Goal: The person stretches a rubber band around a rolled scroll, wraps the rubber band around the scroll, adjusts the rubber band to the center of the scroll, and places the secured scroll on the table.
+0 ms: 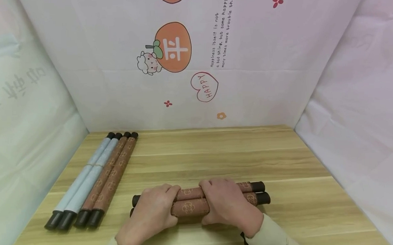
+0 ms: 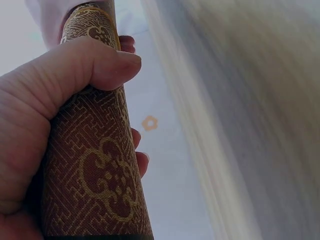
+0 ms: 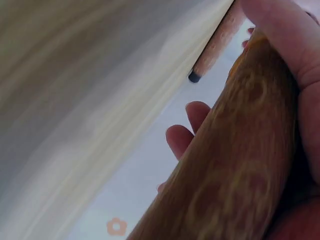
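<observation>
Two brown patterned scrolls [image 1: 188, 207] with black end knobs lie side by side, crosswise near the front of the table. A thin cord is visible on them at about mid-length. My left hand [image 1: 154, 208] grips them left of the middle, and my right hand [image 1: 227, 201] grips them right of the middle. In the left wrist view the thumb [image 2: 95, 62] lies over the brocade of a scroll [image 2: 95, 155], fingertips showing on its far side. The right wrist view has fingers [image 3: 180, 140] curled round a scroll [image 3: 235, 165]. My palms hide parts of both rolls.
On the left of the wooden table [image 1: 224, 154] lie two pale blue scrolls [image 1: 84, 182] beside two brown scrolls [image 1: 114, 173], slanted, all with black ends. A printed white cloth [image 1: 254, 94] stands behind the table, with pale cloth on both sides.
</observation>
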Available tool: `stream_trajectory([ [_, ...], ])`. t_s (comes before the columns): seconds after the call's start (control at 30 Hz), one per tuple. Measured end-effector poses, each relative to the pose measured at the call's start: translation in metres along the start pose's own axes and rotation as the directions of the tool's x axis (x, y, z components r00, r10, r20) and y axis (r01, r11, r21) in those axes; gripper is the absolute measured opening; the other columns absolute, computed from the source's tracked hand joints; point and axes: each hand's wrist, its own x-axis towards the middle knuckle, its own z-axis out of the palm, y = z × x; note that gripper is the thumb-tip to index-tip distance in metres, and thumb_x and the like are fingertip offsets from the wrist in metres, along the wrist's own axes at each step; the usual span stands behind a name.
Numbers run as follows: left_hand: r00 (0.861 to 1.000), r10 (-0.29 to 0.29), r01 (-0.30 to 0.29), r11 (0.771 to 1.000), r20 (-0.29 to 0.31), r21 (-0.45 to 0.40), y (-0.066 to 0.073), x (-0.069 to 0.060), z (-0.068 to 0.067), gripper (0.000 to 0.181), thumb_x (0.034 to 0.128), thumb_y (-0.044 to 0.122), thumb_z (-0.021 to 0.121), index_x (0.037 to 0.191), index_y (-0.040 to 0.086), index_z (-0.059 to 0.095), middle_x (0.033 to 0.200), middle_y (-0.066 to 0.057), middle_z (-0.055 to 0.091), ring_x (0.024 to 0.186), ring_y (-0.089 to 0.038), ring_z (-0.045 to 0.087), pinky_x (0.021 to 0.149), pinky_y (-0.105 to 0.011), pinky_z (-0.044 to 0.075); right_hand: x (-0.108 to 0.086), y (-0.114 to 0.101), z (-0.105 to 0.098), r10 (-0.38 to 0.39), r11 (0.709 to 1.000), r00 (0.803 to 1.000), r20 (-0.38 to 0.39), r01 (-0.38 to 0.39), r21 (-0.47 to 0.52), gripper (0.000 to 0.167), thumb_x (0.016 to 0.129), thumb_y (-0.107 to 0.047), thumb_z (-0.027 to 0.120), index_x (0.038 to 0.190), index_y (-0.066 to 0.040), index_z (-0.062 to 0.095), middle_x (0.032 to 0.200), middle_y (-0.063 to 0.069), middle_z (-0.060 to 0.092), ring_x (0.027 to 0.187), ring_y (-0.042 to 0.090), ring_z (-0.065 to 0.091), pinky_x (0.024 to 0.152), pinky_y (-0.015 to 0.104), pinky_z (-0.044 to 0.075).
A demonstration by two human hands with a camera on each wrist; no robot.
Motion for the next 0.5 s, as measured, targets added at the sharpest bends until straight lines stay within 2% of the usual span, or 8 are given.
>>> stream_trajectory([
  [0.07,1.000,-0.010,0.010,1.000,0.004,0.005,-0.001,0.001,-0.002,0.057,0.0582,0.025,0.085,0.112,0.013,0.071,0.091,0.001,0.070,0.079,-0.015,0.067,0.063,-0.040,0.056,-0.001,0.006,-0.001,-0.005,1.000,0.999,-0.037,0.005,-0.005,0.078,0.061,-0.060,0.095,0.117,-0.016,0.063,0.100,0.001,0.070,0.093,0.022,0.069,0.085,0.048,0.057],
  [0.2,0.998,-0.042,0.041,0.999,0.049,0.019,-0.001,0.003,-0.004,0.058,0.0601,0.027,0.085,0.114,0.012,0.069,0.092,-0.001,0.069,0.077,-0.019,0.067,0.063,-0.043,0.055,-0.002,0.012,0.000,-0.036,0.999,0.992,-0.118,0.034,-0.016,0.061,0.064,-0.044,0.094,0.109,-0.017,0.063,0.095,0.001,0.068,0.090,0.022,0.068,0.081,0.046,0.056],
  [0.37,0.986,-0.065,0.067,0.998,0.151,-0.008,0.001,0.005,-0.005,0.051,0.0640,0.030,0.084,0.108,0.014,0.063,0.083,0.001,0.059,0.066,-0.015,0.055,0.056,-0.036,0.048,-0.001,0.015,0.003,-0.053,0.998,0.988,-0.147,0.045,-0.054,0.050,0.068,-0.034,0.090,0.105,-0.018,0.062,0.094,0.002,0.067,0.091,0.023,0.067,0.082,0.046,0.056],
  [0.5,0.976,-0.079,0.093,0.994,0.204,-0.060,0.003,0.004,-0.006,0.045,0.0654,0.029,0.082,0.102,0.016,0.058,0.077,0.004,0.052,0.062,-0.011,0.046,0.051,-0.030,0.041,0.000,0.016,0.003,-0.069,0.993,0.985,-0.161,0.052,-0.104,0.050,0.067,-0.032,0.090,0.106,-0.018,0.062,0.099,0.004,0.068,0.096,0.026,0.068,0.088,0.048,0.055],
])
